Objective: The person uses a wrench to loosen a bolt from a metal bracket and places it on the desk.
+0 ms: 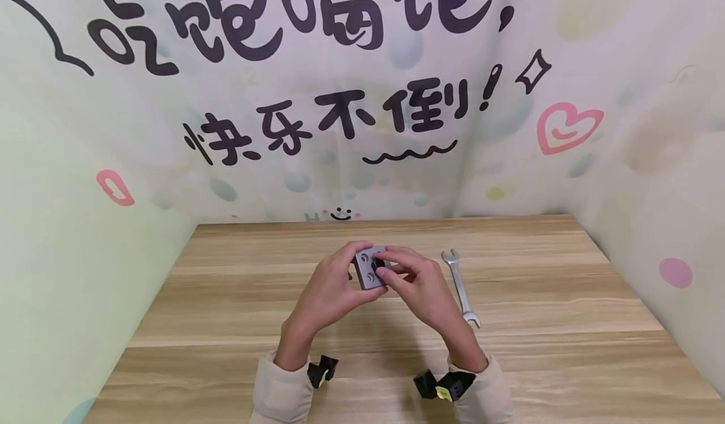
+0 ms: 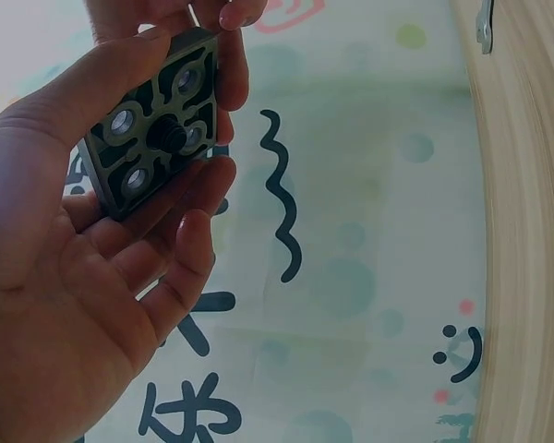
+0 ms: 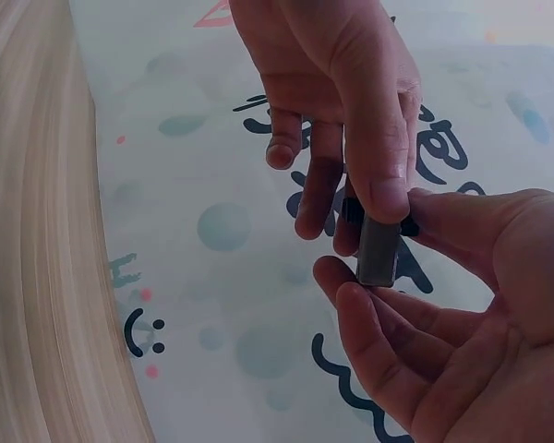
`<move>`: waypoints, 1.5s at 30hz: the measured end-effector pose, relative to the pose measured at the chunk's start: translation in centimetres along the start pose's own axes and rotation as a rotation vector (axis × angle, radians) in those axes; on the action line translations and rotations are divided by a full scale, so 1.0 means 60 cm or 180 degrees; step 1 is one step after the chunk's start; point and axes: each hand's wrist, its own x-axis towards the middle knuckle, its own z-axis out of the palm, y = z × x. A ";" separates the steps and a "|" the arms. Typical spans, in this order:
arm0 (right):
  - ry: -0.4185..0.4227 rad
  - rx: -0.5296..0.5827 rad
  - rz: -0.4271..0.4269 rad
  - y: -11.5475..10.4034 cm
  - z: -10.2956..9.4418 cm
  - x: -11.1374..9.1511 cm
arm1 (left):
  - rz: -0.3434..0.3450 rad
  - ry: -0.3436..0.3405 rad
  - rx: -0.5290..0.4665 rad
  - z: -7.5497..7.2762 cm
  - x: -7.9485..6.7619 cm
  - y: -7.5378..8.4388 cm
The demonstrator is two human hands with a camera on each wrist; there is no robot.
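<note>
In the head view my left hand (image 1: 325, 292) holds a grey square plate (image 1: 367, 268) by its edges, with round holes near its corners. With thumb and fingers, my right hand (image 1: 421, 285) pinches a small black piece (image 1: 377, 263) at the middle of the plate's face. The plate's ribbed other side (image 2: 134, 152) shows in the left wrist view, where a dark round stub (image 2: 166, 136) stands out at the centre. From the right wrist the plate (image 3: 379, 257) appears edge-on, and fingers partly cover the black piece.
A double open-ended wrench (image 1: 461, 289) lies on the wooden table (image 1: 566, 348), just right of my right hand. Behind the table rises a printed cloth wall (image 1: 340, 178) with dark lettering. Light side walls flank the table left and right.
</note>
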 end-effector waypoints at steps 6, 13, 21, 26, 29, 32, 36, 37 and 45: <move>-0.0029 -0.0030 -0.0043 0.001 -0.002 0.000 | -0.0027 -0.0026 -0.0017 0.000 0.002 0.002; -0.0120 0.0092 -0.0022 0.001 -0.005 -0.001 | -0.0044 -0.0010 -0.0005 0.002 0.001 0.002; 0.0058 0.0185 0.0364 -0.008 0.002 -0.001 | -0.0056 -0.0001 0.0013 0.004 0.001 0.005; 0.0215 0.0071 0.0402 -0.011 0.006 0.000 | -0.0044 -0.0005 0.0009 0.005 0.002 0.007; 0.0251 0.0029 0.0354 -0.011 0.007 0.000 | 0.0002 0.0002 0.0010 0.006 0.002 0.007; 0.0271 0.0005 0.0284 -0.009 0.008 0.000 | 0.0031 -0.0008 0.0029 0.006 0.002 0.007; 0.0266 0.0022 0.0172 -0.005 0.007 0.000 | 0.0028 0.0002 0.0058 0.006 0.002 0.007; 0.0259 0.0033 0.0144 -0.005 0.006 0.000 | 0.0020 0.0002 0.0068 0.006 0.002 0.008; 0.0183 0.0096 0.0053 -0.003 0.002 0.000 | -0.0016 -0.0003 0.0086 0.004 0.002 0.007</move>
